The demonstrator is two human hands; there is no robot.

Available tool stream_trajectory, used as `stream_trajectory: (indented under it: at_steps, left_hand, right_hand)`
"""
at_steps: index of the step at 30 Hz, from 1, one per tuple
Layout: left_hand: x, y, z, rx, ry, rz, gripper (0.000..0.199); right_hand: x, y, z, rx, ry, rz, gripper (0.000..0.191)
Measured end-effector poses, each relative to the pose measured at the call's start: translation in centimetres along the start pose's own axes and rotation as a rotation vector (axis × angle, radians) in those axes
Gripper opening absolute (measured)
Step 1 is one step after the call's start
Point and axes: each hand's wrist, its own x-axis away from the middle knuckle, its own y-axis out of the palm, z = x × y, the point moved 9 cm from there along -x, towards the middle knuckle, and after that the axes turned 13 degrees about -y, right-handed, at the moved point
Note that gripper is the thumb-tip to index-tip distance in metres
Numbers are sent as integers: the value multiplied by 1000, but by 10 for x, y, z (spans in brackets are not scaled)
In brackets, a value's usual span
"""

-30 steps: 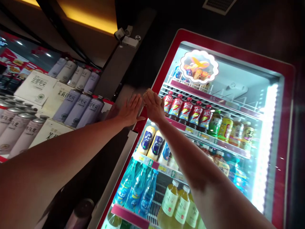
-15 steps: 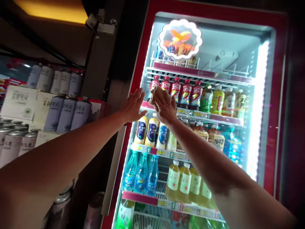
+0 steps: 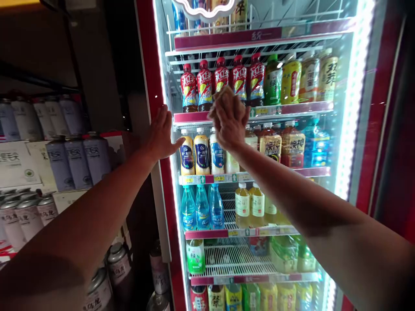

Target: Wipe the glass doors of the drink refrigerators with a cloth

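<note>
My right hand (image 3: pixel 231 125) presses a crumpled beige cloth (image 3: pixel 239 106) against the glass door of a lit drinks cooler (image 3: pixel 148 56). Its fingers lie over the cloth, in front of the shelf with red-capped bottles (image 3: pixel 205 86). At the cooler's left side, my left hand (image 3: pixel 162 136) rests with fingers stretched and thumb apart, over the red frame and the edge of the glass. It holds nothing. Behind the glass, below my right hand, stand yellow bottles with dark blue labels (image 3: pixel 202 151). My right forearm hides part of the lower shelves.
Left of the cooler, shelves hold purple canisters (image 3: pixel 97 157), pale canisters (image 3: pixel 27 216) and a white box (image 3: pixel 17 162). Blue bottles (image 3: pixel 202 209) and light-labelled bottles (image 3: pixel 242 205) stand on a lower cooler shelf. A white lit sign (image 3: pixel 207 13) is at the top of the door.
The view has tilted down and straightened, showing lower cooler shelves. My right hand with the cloth has moved right and slightly down across the glass; my left hand stays flat at the frame.
</note>
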Motion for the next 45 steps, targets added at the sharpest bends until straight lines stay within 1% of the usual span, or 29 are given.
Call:
stream_trajectory:
  at_steps: [2,4,7,8,10,12,14,15,17,19,21,24,25,27,29,32,33,35,37,39,41,42,43,45]
  left_hand:
    - [1,-2,-8,43,-66,24,113]
    - [2,-3,-13,85,-100,32,121]
    - [2,-2,-12,139,-75,16,131]
    - [3,-2,-11,154,-63,17,132]
    - [4,-3,-8,177,-44,37,133]
    - [5,-5,-5,186,-27,58,135]
    - [7,-5,-3,176,-19,59,144]
    - [7,-4,-3,161,-18,50,150]
    - [8,-3,-1,119,-20,24,159]
    - [8,-1,0,69,-24,-9,163]
    - [9,1,2,15,-34,-48,164]
    - [10,6,3,-69,-43,-121,160]
    - [10,7,4,-92,-43,-141,158]
    - [11,10,3,-124,-42,-163,154]
    - [12,10,3,-136,-30,-158,153]
    - [13,10,6,-147,8,-123,151]
    - [14,10,7,-154,21,-114,150]
    - [15,10,10,-169,43,-105,147]
    - [15,9,11,-182,53,-105,143]
    - [15,9,10,-194,57,-106,140]
    - [16,9,11,-211,75,-100,136]
    - [17,8,11,-220,87,-90,132]
    - [18,7,12,-227,99,-77,128]
    - [19,6,15,-237,112,-53,120]
  right_hand:
    - [-7,13,-35,-55,-110,-47,58]
    - [-17,25,-69,-96,-199,-93,57]
    - [-31,40,-112,-152,-325,-183,58]
    - [-34,42,-124,-169,-382,-209,57]
    - [-36,44,-138,-189,-486,-258,56]
    - [-33,43,-141,-184,-572,-304,52]
    - [-29,41,-133,-159,-621,-332,51]
    - [-30,39,-125,-140,-605,-323,51]
    - [-36,35,-105,-91,-488,-255,54]
    - [-41,32,-88,-49,-357,-169,56]
    - [-40,32,-84,-27,-317,-119,58]
    - [-26,32,-85,-15,-390,-133,59]
    - [-19,30,-81,-7,-412,-147,58]
    - [-6,20,-66,16,-418,-163,55]
    - [2,8,-45,41,-376,-160,53]
    - [1,-6,-18,53,-265,-123,53]
    - [0,-9,-14,50,-228,-107,54]
    - [-3,-9,-13,37,-184,-95,56]
    - [-1,-6,-19,18,-224,-135,58]
    - [6,-3,-26,0,-335,-201,57]
    - [17,-8,-21,-6,-436,-237,56]
    - [22,-12,-13,-3,-451,-238,55]
    - [24,-17,-2,0,-436,-228,55]
    - [25,-28,24,10,-343,-186,55]
